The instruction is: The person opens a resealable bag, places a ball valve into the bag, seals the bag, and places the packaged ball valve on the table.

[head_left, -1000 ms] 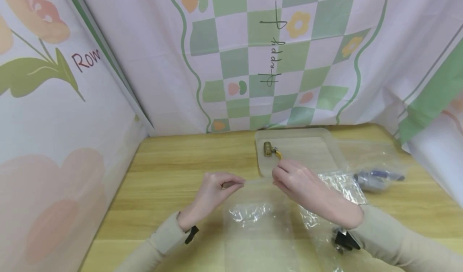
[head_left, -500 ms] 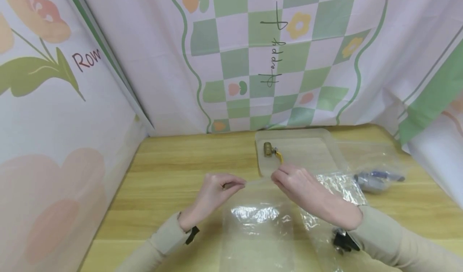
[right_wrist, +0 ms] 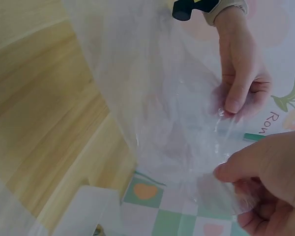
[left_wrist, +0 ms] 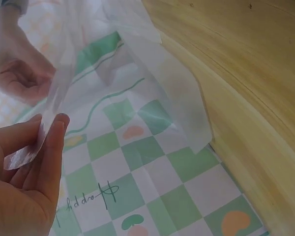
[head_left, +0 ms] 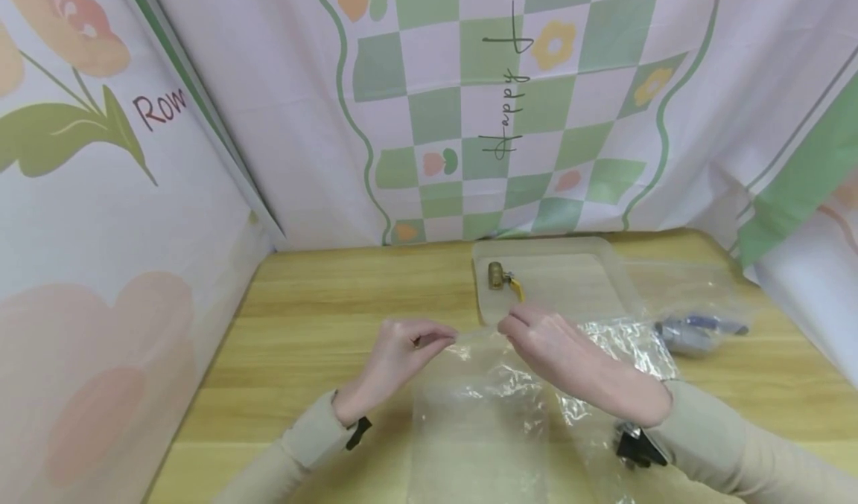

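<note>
A clear plastic bag [head_left: 479, 429] hangs by its top edge between both hands, its body reaching down toward the near side of the table. The left hand [head_left: 405, 362] pinches one top corner between thumb and fingers. At the other top corner, the right hand [head_left: 559, 348] does the same. In the left wrist view, a folded strip of film passes between the left hand's [left_wrist: 29, 167] thumb and fingers. From the right wrist, the bag [right_wrist: 162, 113] looks crumpled near the right hand's [right_wrist: 270, 172] fingertips. I see nothing inside the bag.
Behind the right hand stands a shallow translucent tray [head_left: 596, 254] holding a brass valve [head_left: 496, 275] with a yellow lever. To its right lies a clear bag with a grey and purple item [head_left: 697, 335]. Another clear bag [head_left: 643, 348] lies under the right arm. Printed curtains bound the table.
The right hand has moved slightly left, closer to the left hand. The film between them has slackened and creased near the top. Its reflections have shifted; the valve and tray stay put.
</note>
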`<state>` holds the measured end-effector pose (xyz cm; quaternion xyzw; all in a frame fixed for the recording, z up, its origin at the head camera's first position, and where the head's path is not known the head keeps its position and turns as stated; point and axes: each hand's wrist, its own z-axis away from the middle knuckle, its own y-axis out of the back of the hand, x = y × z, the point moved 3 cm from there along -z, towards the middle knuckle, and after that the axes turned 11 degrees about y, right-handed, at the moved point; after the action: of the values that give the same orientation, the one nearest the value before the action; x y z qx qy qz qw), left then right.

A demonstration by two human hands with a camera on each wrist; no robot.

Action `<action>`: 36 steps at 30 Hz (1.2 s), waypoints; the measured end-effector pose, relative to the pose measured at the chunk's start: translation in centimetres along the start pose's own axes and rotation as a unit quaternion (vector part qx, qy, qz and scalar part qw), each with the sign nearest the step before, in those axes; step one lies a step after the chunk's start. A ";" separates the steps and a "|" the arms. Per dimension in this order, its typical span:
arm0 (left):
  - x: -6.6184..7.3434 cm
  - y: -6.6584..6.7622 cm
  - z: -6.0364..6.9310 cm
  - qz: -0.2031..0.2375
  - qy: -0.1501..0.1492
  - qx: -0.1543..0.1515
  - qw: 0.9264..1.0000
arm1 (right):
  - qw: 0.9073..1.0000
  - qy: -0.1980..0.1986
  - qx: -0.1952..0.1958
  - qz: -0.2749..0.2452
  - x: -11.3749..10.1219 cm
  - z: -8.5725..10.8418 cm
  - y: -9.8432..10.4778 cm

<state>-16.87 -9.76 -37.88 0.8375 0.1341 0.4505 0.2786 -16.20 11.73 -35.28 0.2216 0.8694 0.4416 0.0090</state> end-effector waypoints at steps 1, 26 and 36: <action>0.0 0.0 0.0 0.000 -0.001 0.003 1.000 | 1.000 0.000 0.004 0.005 0.1 0.0 -0.1; -0.3 -0.2 0.0 0.003 -0.018 0.026 0.999 | 0.999 -0.034 0.017 0.002 0.2 -0.2 -0.4; -0.4 -0.2 0.0 0.008 -0.001 0.026 1.000 | 0.999 -0.029 -0.007 -0.027 -0.3 -0.5 -0.2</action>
<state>-17.07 -9.78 -38.22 0.8459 0.1392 0.4483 0.2530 -16.14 11.17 -35.17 0.2103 0.8713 0.4408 0.0481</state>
